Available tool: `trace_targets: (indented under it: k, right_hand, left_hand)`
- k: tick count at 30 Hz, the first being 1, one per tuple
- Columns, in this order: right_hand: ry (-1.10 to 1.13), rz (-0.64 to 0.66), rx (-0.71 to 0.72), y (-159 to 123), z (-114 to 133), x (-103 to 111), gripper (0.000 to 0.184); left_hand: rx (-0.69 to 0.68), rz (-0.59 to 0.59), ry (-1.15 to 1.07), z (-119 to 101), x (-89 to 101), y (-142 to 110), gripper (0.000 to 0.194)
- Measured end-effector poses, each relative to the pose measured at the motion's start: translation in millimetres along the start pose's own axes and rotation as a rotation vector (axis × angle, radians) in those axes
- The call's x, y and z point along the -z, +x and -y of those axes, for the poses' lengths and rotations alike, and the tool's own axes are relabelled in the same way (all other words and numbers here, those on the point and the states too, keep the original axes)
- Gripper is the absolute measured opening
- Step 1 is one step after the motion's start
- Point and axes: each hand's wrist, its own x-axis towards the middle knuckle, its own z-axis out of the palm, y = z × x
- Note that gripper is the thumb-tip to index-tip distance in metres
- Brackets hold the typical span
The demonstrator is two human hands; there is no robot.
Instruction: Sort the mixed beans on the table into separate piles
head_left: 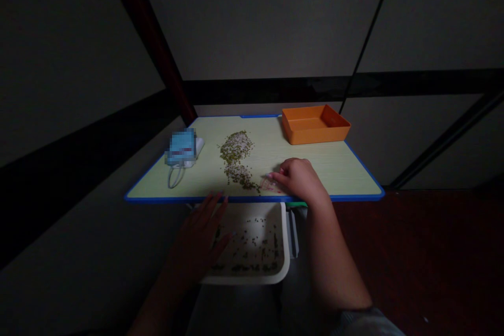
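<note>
My right hand (300, 177) rests on the table's near right part, its fingers curled and closed. Whatever they may hold is too small or hidden to make out. Beside its fingertips lies a thin pinkish-red patch (270, 185), of unclear kind. Just left of that, small greenish-brown grains mixed with paler bits form a loose heap (236, 147) stretching towards the front edge. Lower down, in shadow, my left hand (202, 226) is open with fingers spread over the left side of a white bin (286, 252). Scattered dark grains lie inside this bin, below the table edge.
An orange tray (315, 135) stands at the table's back right corner. On the left edge sits a blurred blue object (181, 147) with a white part and a looped strap (171, 177). The pale table (326, 168) has a blue rim, and a wall panel rises behind.
</note>
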Motion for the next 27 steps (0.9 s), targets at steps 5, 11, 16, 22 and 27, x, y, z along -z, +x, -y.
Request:
trace_targets:
  k: [5,11,16,22,27]
  right_hand:
    - [-0.021,0.004,-0.028,0.8,-2.9,0.4,0.037]
    - [-0.029,0.002,-0.047,0.6,-5.1,2.1,0.036]
    - [0.043,-0.013,-0.008,-0.9,-5.5,0.6,0.037]
    - [0.051,-0.005,-0.007,0.3,-5.4,-3.2,0.038]
    - [0.013,-0.012,-0.028,0.4,-5.5,-2.6,0.038]
  left_hand:
    - [0.001,0.001,0.008,-0.2,0.8,0.0,0.071]
    - [-0.009,-0.006,0.005,0.4,1.1,0.8,0.072]
    - [-0.007,-0.011,0.014,1.0,-0.6,0.8,0.072]
    - [-0.010,-0.012,0.007,0.3,0.5,1.0,0.071]
    - [-0.005,-0.001,0.020,0.6,-0.1,-0.4,0.071]
